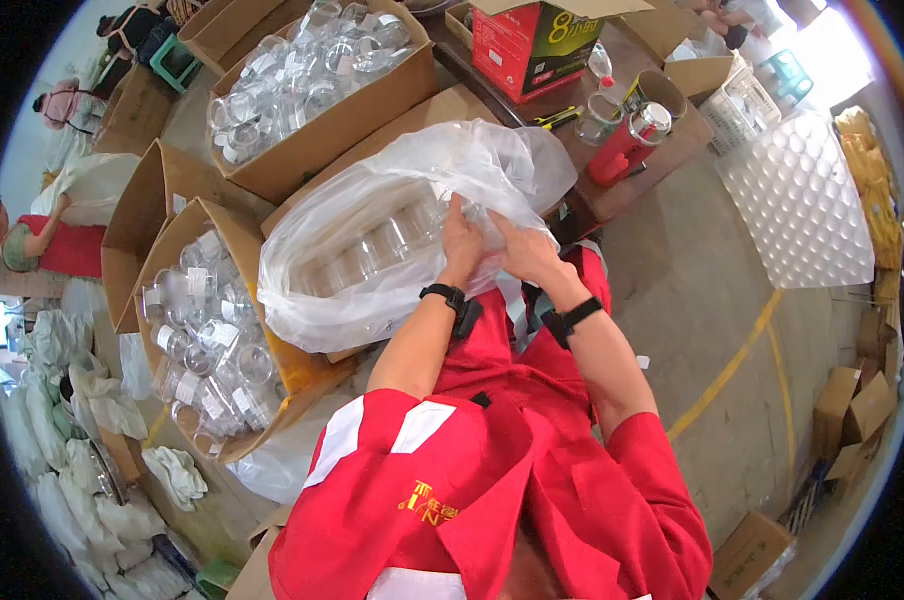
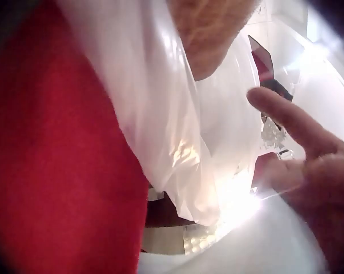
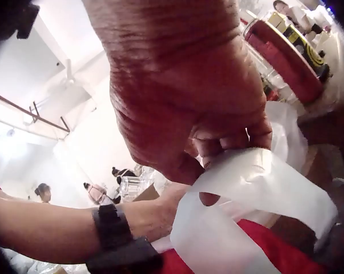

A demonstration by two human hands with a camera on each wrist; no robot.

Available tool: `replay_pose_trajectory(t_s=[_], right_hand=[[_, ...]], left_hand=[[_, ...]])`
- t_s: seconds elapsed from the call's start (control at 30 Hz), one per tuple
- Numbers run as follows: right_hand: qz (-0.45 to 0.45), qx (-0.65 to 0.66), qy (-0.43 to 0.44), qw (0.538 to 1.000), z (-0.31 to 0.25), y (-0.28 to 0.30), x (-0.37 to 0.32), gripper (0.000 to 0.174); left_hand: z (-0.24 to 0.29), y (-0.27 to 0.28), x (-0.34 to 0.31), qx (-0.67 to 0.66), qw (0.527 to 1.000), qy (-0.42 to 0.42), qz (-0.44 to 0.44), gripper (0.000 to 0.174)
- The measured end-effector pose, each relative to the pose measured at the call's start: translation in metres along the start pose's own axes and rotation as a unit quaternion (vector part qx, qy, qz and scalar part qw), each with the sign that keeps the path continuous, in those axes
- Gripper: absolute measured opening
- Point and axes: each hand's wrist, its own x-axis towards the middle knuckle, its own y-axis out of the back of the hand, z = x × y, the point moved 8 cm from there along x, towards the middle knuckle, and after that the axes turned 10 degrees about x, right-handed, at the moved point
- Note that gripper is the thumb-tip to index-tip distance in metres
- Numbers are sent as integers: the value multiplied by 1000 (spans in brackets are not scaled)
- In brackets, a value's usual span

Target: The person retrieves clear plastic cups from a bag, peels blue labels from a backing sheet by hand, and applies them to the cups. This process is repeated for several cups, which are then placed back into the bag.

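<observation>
A clear plastic bag (image 1: pixel 317 325) lines a cardboard box (image 1: pixel 459 104), its loose film bunched over the near side. Rows of clear containers (image 1: pixel 390 240) show inside. My left hand (image 1: pixel 460 248) is at the bag's near right end, one finger extended; its other fingertips are hidden, so I cannot tell whether it grips. My right hand (image 1: pixel 528 253) is beside it on the same end. In the right wrist view, the right hand (image 3: pixel 189 108) pinches a fold of the bag (image 3: pixel 252 182) between thumb and curled fingers.
Left of the bag, a carton (image 1: pixel 302 385) holds many clear jars; another jar-filled carton (image 1: pixel 342 125) stands behind. A table (image 1: pixel 597 205) at right carries a red flask (image 1: pixel 617 150), a glass bottle (image 1: pixel 600 115), a yellow cutter (image 1: pixel 559 118) and a red-green box (image 1: pixel 532 50). People work at far left.
</observation>
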Motion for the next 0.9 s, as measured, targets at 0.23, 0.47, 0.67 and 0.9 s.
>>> replay_pose_trajectory(t_s=[0.23, 0.47, 0.67, 0.9], right_hand=[[60, -11, -61, 996, 34, 5, -3, 72], [-54, -16, -126, 990, 70, -21, -11, 63], [-8, 124, -3, 992, 36, 4, -41, 65], [-16, 312, -11, 950, 26, 13, -78, 63]], left_hand=[[27, 15, -2, -3, 999, -34, -3, 75], [26, 11, 5, 70, 997, 12, -26, 67], [28, 52, 11, 106, 993, -23, 56, 47], [22, 183, -14, 98, 989, -60, 92, 31]])
